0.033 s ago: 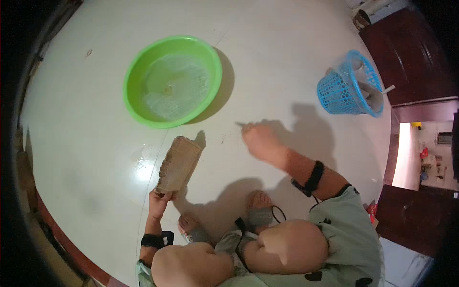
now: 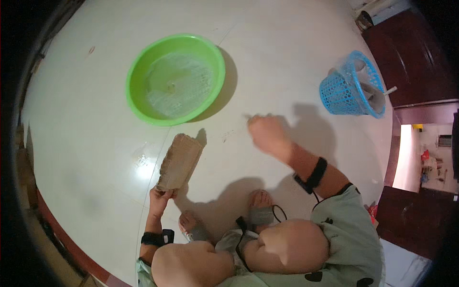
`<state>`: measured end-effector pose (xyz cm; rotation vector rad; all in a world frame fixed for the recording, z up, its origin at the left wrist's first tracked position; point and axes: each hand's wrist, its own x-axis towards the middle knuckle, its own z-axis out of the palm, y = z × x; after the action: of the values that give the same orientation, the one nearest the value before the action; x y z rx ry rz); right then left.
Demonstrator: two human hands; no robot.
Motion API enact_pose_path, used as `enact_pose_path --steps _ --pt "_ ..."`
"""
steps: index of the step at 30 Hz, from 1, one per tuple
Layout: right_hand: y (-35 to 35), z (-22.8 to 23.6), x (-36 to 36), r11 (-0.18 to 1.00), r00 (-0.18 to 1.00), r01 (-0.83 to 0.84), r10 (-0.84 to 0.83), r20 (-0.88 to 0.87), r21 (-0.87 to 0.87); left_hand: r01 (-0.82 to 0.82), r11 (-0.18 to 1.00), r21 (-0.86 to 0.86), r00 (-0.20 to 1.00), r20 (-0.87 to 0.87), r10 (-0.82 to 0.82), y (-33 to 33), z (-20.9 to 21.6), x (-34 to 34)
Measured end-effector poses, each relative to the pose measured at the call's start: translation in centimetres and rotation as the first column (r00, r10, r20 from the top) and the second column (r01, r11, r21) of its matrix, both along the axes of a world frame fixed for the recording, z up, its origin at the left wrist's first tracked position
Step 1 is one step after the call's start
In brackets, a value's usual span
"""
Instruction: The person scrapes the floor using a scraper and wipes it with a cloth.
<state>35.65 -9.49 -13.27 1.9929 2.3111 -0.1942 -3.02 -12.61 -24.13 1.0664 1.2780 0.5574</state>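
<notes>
My left hand (image 2: 161, 198) is closed on the lower end of a brown piece of cardboard (image 2: 179, 162) with ragged edges, tilted up over the pale floor. To its right, my right hand (image 2: 270, 136) is closed, with a small blurred tip poking out past the fingers; what it grips cannot be made out. A few dark specks (image 2: 227, 136) lie on the floor between the cardboard and my right hand. Beyond both hands stands a round green basin (image 2: 135, 103) with cloudy, sudsy water in it.
At the right, a blue lattice basket (image 2: 334, 95) lined with a clear bag holds waste, and a white stick pokes out. Dark red-brown door panels (image 2: 411, 57) stand behind it. My feet (image 2: 260, 200) are on the floor below my hands. A wet, shiny patch (image 2: 143, 165) lies left of the cardboard.
My right hand has shifted slightly right and up, away from the specks. My left hand keeps its hold on the cardboard. The whole view has shifted slightly.
</notes>
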Motion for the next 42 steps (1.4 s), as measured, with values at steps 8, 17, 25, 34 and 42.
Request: enact_pose_path --steps 8,17,25,34,42 --pt "0.4 -4.4 -3.3 0.99 0.99 -0.138 0.14 0.03 -0.04 -0.033 0.998 -0.05 0.997 0.069 0.036 -0.1 -2.4 0.1" --pt "-0.4 -3.4 -5.4 0.984 0.972 -0.18 0.177 -0.155 -0.007 -0.12 0.993 0.006 0.986 0.118 0.119 -0.8 -3.2 -1.3" --pt "2.5 -7.8 -3.4 0.94 0.642 0.248 -0.341 -0.687 -0.235 -0.181 0.981 -0.068 0.976 0.107 0.188 -1.0 -4.1 -0.8" --pt "-5.3 -8.1 2.6 0.873 0.483 0.319 -0.484 -0.729 -0.369 -0.187 0.981 -0.052 0.976 0.102 0.191 -1.1 -4.2 -0.5" --pt "-2.5 -11.2 -4.6 0.921 0.612 -0.139 -0.21 -0.762 -0.365 -0.274 0.961 -0.035 0.952 0.128 0.277 -1.3 -5.3 0.7"
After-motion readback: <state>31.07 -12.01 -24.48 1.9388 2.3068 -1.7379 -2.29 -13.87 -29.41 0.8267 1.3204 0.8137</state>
